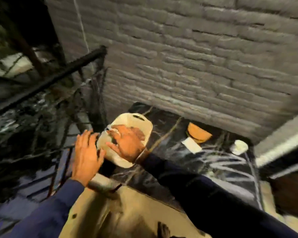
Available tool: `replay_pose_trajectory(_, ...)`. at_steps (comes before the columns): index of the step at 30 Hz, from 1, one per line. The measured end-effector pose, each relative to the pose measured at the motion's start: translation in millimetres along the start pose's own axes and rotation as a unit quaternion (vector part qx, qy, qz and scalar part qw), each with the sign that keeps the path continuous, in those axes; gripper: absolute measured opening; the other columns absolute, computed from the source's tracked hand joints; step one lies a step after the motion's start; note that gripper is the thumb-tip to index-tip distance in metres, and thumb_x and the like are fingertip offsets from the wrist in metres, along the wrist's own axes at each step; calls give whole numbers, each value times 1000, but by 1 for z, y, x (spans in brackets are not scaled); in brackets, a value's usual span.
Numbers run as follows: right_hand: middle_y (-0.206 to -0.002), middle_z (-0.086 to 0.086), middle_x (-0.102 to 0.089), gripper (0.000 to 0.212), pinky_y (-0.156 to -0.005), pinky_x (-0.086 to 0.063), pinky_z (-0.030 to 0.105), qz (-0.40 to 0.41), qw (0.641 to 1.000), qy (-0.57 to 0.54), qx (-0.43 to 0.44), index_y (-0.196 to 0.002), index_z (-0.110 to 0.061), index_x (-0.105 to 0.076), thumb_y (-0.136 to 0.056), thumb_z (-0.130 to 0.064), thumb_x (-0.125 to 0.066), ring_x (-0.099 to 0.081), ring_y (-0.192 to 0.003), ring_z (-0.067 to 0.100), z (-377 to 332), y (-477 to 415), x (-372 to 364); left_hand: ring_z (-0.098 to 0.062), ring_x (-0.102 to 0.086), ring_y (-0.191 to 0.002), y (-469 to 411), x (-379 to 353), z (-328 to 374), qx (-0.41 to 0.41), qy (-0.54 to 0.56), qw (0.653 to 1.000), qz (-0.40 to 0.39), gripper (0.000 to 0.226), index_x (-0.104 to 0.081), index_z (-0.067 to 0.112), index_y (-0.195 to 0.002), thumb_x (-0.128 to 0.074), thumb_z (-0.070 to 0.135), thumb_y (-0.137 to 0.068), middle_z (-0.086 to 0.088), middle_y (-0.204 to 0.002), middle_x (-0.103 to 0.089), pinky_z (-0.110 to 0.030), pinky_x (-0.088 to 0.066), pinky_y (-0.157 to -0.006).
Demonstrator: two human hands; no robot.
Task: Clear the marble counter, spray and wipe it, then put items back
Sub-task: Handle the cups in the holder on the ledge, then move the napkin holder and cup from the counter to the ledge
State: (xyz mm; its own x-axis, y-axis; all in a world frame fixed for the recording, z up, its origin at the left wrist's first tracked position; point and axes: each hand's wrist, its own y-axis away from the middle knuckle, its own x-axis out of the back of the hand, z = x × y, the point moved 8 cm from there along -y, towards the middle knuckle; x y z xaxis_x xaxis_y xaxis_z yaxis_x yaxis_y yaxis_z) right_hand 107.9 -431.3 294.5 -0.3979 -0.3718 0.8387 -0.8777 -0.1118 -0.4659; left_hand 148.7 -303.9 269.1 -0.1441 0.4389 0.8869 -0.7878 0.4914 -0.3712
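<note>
A cream basket [141, 124] with a handle slot stands at the left end of the black marble counter [187, 160]. My right hand [127, 143] lies over its near rim with fingers spread, reaching into it onto something brownish that blur hides. My left hand [86, 155] is spread flat with straight fingers against the basket's left side. On the counter to the right lie an orange-brown bowl-like item [199, 134], a white flat piece [191, 145] touching it, and a small white cup-like item [239, 147]. The frame is motion-blurred.
A grey brick wall [196, 66] backs the counter. A black metal railing [50, 81] and stairs drop away at the left. A white-edged ledge [282, 140] borders the counter's right end. A tan surface [127, 212] lies below the counter's front edge.
</note>
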Motion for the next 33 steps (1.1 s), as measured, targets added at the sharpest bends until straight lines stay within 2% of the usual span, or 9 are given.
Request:
replay_pose_trajectory(5, -122, 17, -59, 44, -94, -47, 48, 30, 991, 71, -110, -116, -6, -63, -91, -42, -56, -53, -112, 36, 123, 63, 104, -34, -54, -112, -46, -40, 143, -109, 71, 991, -15, 47, -58, 8, -119, -47, 36, -83, -14, -118, -60, -45, -39, -102)
replay_pose_trajectory(8, -113, 17, -62, 49, -85, -52, 48, 38, 972, 115, -200, -103, -6, -66, -91, -49, -47, -57, -104, 36, 203, 126, 155, -31, -62, -93, -53, -92, 223, -132, 94, 982, -98, 29, -64, 15, -106, -60, 29, -80, -9, -97, -67, -41, -48, -83)
replay_pose_trajectory(11, -99, 15, -62, 38, -75, -53, 44, 41, 951, 139, -273, -92, -8, -63, -90, -43, -47, -58, -90, 35, 271, 199, 193, -32, -68, -78, -45, -151, 283, -94, 125, 966, -207, 17, -67, 19, -95, -70, 18, -78, -8, -80, -70, -35, -51, -66)
replay_pose_trajectory(16, -83, 19, -60, 10, -63, -49, 43, -15, 910, 180, -372, -82, -4, -63, -76, -12, -63, -57, -77, 39, 363, 303, 226, -23, -72, -85, -35, -245, 333, -59, 108, 934, -335, 22, -73, 19, -97, -71, 14, -76, -4, -84, -75, -32, -56, -80)
replay_pose_trajectory(19, -82, 21, -63, 31, -58, -51, 39, -50, 881, 158, -444, -96, 0, -66, -67, -8, -75, -60, -72, 41, 409, 350, 227, -24, -71, -90, -35, -306, 344, -41, 93, 918, -384, 25, -72, 22, -99, -67, 14, -76, -2, -88, -75, -34, -55, -83)
replay_pose_trajectory(23, -94, 22, -63, 32, -68, -53, 43, -100, 877, 118, -456, -105, -1, -64, -73, -3, -66, -62, -84, 42, 454, 366, 189, -29, -68, -102, -50, -330, 372, -32, 109, 921, -372, 32, -69, 20, -112, -68, 17, -80, -9, -108, -72, -37, -55, -86)
replay_pose_trajectory(26, -90, 22, -68, 32, -59, -57, 39, -138, 877, 81, -454, -98, -2, -69, -67, 2, -68, -67, -81, 40, 472, 349, 149, -36, -60, -113, -71, -351, 383, 6, 110, 929, -352, 39, -62, 8, -121, -70, 19, -85, -18, -120, -64, -40, -49, -94)
replay_pose_trajectory(29, -109, 21, -66, 37, -81, -55, 39, -144, 895, 66, -416, -110, -4, -67, -75, -1, -56, -63, -101, 37, 479, 321, 128, -35, -54, -118, -83, -374, 387, 33, 99, 928, -358, 51, -51, 8, -127, -69, 32, -86, -17, -127, -55, -42, -46, -95)
replay_pose_trajectory(33, -154, 14, -26, 59, -114, -29, 47, -221, 889, 55, -396, -142, -14, -40, -84, -6, -52, -27, -140, 37, 498, 296, 82, -32, -46, -129, -92, -412, 378, 46, 27, 919, -390, 72, -38, 11, -137, -72, 42, -82, -14, -139, -45, -41, -43, -101)
